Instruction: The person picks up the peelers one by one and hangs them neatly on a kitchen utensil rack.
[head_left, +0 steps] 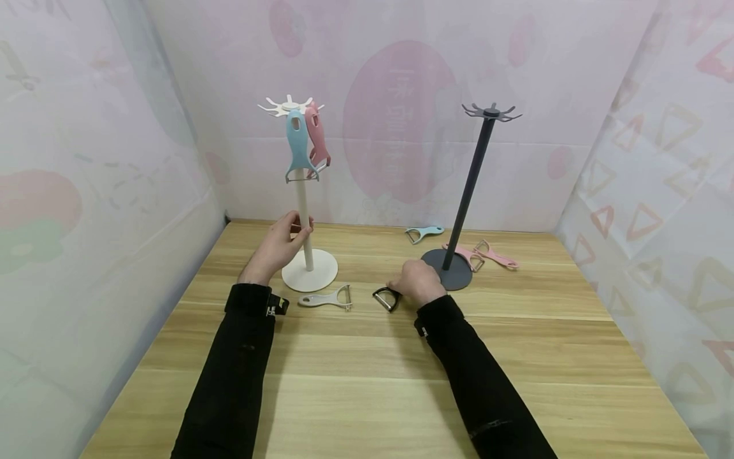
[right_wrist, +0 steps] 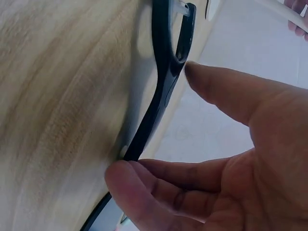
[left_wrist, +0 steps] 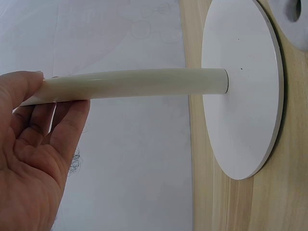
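My left hand [head_left: 280, 245] holds the pole [left_wrist: 134, 84] of a white rack [head_left: 309, 271], thumb on one side and fingers on the other. A blue peeler [head_left: 297, 140] and a pink peeler [head_left: 317, 134] hang from the hooks at its top. On the table, my right hand [head_left: 421, 280] grips a black peeler [right_wrist: 161, 91]. Its thumb touches the peeler close to the forked head, while the fingertips curl at the handle. The handle is hidden by the hand in the head view. A light grey peeler [head_left: 323, 298] lies in front of the white base.
A dark grey rack [head_left: 473, 178] stands just beyond my right hand, its hooks bare. Behind its base lies a light blue peeler [head_left: 427, 233]. Pink peelers [head_left: 501, 259] lie to its right. A printed cloth backdrop [head_left: 401, 178] rises behind the wooden table [head_left: 355, 395].
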The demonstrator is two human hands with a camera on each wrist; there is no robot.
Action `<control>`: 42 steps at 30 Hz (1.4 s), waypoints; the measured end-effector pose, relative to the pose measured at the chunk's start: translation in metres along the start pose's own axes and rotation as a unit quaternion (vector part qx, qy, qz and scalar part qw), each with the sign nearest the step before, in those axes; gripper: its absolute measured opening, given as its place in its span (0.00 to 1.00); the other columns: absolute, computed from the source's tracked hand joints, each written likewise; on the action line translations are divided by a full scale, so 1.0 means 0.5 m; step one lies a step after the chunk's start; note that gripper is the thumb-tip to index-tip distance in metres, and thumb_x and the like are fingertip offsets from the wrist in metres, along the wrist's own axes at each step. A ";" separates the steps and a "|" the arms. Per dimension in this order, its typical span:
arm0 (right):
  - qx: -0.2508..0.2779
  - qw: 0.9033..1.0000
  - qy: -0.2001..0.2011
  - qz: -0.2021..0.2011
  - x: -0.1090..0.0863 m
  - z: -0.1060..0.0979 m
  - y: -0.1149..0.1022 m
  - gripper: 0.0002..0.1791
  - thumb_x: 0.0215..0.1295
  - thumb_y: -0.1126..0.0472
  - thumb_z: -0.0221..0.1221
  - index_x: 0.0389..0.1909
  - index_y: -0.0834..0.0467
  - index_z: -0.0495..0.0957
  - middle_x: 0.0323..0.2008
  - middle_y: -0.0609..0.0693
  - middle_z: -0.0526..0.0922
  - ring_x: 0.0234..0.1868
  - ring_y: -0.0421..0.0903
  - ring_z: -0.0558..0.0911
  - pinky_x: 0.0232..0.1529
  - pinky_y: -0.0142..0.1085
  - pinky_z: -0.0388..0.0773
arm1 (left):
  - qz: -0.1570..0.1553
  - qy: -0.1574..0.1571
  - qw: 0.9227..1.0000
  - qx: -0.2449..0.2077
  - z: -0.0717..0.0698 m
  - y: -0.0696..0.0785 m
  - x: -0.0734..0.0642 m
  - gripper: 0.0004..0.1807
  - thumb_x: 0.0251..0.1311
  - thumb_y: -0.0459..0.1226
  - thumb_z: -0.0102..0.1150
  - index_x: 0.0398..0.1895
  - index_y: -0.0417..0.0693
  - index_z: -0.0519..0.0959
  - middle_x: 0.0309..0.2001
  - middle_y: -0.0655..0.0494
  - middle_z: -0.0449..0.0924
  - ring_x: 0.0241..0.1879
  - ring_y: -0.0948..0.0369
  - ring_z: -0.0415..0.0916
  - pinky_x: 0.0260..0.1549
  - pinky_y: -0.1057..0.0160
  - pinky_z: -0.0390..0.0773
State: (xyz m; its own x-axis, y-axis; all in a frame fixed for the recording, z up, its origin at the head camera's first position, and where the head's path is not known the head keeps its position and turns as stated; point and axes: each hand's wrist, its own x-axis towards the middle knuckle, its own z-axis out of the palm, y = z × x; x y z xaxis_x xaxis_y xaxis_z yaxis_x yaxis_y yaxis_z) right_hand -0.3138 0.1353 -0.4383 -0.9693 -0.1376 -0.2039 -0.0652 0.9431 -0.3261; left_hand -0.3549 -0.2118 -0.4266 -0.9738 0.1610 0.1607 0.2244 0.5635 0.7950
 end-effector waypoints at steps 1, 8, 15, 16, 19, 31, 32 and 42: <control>0.002 1.000 -0.002 0.003 -0.001 0.000 0.000 0.32 0.85 0.43 0.70 0.20 0.51 0.72 0.25 0.47 0.72 0.29 0.48 0.75 0.36 0.41 0.73 | 0.000 0.000 1.000 0.001 0.000 0.000 0.000 0.19 0.96 0.43 0.54 0.77 0.43 0.75 0.76 0.37 0.79 0.80 0.37 0.76 0.84 0.30 0.76; 0.019 0.999 -0.028 -0.019 -0.002 -0.004 0.004 0.29 0.85 0.51 0.69 0.20 0.50 0.70 0.21 0.45 0.66 0.25 0.45 0.70 0.33 0.38 0.66 | -0.002 0.001 1.000 -0.001 -0.001 0.001 -0.001 0.20 0.96 0.44 0.54 0.77 0.43 0.75 0.76 0.37 0.79 0.80 0.37 0.76 0.83 0.30 0.76; 0.006 0.996 -0.064 -0.055 0.110 0.059 0.062 0.16 0.78 0.61 0.71 0.30 0.54 0.77 0.29 0.52 0.74 0.29 0.50 0.75 0.35 0.45 0.71 | -0.004 -0.001 1.000 -0.002 -0.004 0.003 -0.004 0.20 0.96 0.44 0.54 0.78 0.42 0.75 0.76 0.37 0.79 0.80 0.37 0.76 0.85 0.31 0.75; 0.001 0.996 -0.064 -0.062 0.138 0.077 0.080 0.14 0.78 0.60 0.72 0.32 0.54 0.79 0.30 0.52 0.76 0.30 0.50 0.76 0.35 0.45 0.72 | -0.003 -0.001 1.000 -0.001 -0.004 0.003 -0.005 0.21 0.96 0.44 0.54 0.78 0.43 0.75 0.76 0.37 0.78 0.80 0.37 0.76 0.84 0.31 0.75; -0.006 0.996 -0.058 -0.072 0.195 0.116 0.118 0.10 0.77 0.59 0.72 0.35 0.53 0.82 0.32 0.52 0.80 0.32 0.49 0.79 0.35 0.44 0.75 | -0.003 -0.002 1.000 0.001 -0.003 0.004 -0.006 0.21 0.96 0.44 0.53 0.79 0.43 0.75 0.77 0.37 0.78 0.81 0.37 0.76 0.84 0.30 0.76; 0.042 0.995 -0.006 -0.092 0.015 -0.001 -0.005 0.04 0.82 0.63 0.74 0.46 0.61 0.90 0.40 0.56 0.91 0.36 0.50 0.85 0.41 0.41 0.80 | 0.023 0.021 0.999 0.020 0.003 0.009 -0.004 0.18 0.95 0.41 0.56 0.75 0.41 0.77 0.73 0.34 0.81 0.77 0.35 0.79 0.79 0.30 0.80; 0.043 0.994 0.009 -0.096 0.009 -0.005 -0.010 0.06 0.82 0.62 0.74 0.50 0.61 0.90 0.43 0.57 0.92 0.38 0.50 0.86 0.43 0.42 0.81 | 0.025 0.024 0.999 0.021 0.003 0.009 -0.004 0.18 0.95 0.40 0.56 0.75 0.40 0.78 0.73 0.34 0.81 0.76 0.35 0.80 0.79 0.31 0.81; 0.115 0.972 0.141 -0.147 0.001 -0.017 -0.042 0.23 0.88 0.61 0.68 0.76 0.64 0.81 0.63 0.63 0.86 0.60 0.58 0.87 0.63 0.48 0.87 | 0.032 0.040 0.998 0.023 0.003 0.004 -0.006 0.17 0.93 0.40 0.59 0.74 0.41 0.80 0.71 0.35 0.84 0.74 0.36 0.82 0.78 0.30 0.81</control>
State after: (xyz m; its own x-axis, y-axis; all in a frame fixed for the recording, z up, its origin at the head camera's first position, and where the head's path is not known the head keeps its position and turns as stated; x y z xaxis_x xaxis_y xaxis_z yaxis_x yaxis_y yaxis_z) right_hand -0.3150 0.1182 -0.4238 -0.9454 -0.2713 0.1806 -0.3259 0.7786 -0.5363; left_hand -0.3513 -0.2100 -0.4264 -0.9566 0.1335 0.2592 0.2868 0.5905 0.7543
